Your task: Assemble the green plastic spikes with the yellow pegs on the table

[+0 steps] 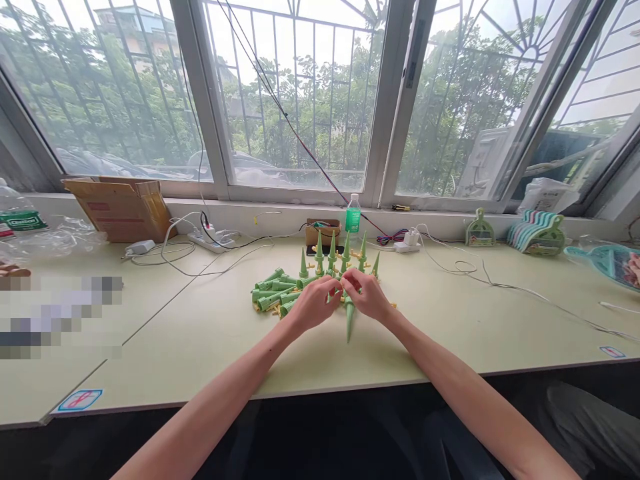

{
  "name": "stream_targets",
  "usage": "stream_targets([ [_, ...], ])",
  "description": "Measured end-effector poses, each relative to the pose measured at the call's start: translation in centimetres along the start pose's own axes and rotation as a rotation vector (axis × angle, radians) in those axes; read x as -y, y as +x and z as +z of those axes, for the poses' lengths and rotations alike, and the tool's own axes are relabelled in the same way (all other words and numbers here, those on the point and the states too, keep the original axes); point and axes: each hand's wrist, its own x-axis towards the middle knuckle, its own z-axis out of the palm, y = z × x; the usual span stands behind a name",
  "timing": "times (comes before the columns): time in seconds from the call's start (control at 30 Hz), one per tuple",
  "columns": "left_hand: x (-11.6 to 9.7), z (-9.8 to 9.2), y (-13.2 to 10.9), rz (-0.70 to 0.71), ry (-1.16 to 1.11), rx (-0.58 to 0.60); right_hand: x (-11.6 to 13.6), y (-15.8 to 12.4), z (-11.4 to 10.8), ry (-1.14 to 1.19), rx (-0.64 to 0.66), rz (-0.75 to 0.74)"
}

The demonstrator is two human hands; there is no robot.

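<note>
My left hand (316,301) and my right hand (369,293) meet over the table, fingertips pinched close together. Whatever lies between the fingertips is too small and too covered to make out. Just below them, a green watering spike (349,324) points toward me; its wide end is hidden by the hands. Beyond my hands stand several green watering spikes (319,250), tips up, with small yellow valves. To the left of my left hand lies a pile of green watering spikes (273,293), some showing yellow pieces.
At the back are a small open cardboard box (315,235), a green-labelled bottle (353,215) and power strips with cables. A large carton (120,210) stands left. On the right are green dustpan-like items (540,233) and a teal basket (600,262). The table's front edge (345,392) crosses below my forearms.
</note>
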Motion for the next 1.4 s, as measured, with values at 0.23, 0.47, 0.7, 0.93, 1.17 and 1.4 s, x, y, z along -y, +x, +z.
stream_targets([
  [0.23, -0.13, -0.11, 0.03, -0.015, 0.006, 0.018, 0.00, 0.01, 0.01, -0.001, 0.011, -0.008],
  [0.47, -0.17, -0.16, 0.03, 0.000, 0.007, 0.016, 0.07, 0.03, -0.09, -0.009, 0.016, -0.012],
  [0.7, -0.32, -0.28, 0.07, -0.005, 0.000, 0.020, 0.17, 0.03, -0.08, 0.000, 0.024, -0.008],
  [0.93, -0.30, -0.25, 0.08, 0.003, -0.001, 0.021, 0.20, 0.03, -0.08, -0.001, 0.037, -0.006],
  [1.17, -0.46, -0.40, 0.13, 0.008, -0.003, 0.036, 0.44, 0.02, -0.21, 0.001, 0.047, -0.013],
  [1.4, -0.56, -0.50, 0.13, 0.003, -0.002, 0.044, 0.56, 0.06, -0.31, -0.017, 0.055, -0.016],
])
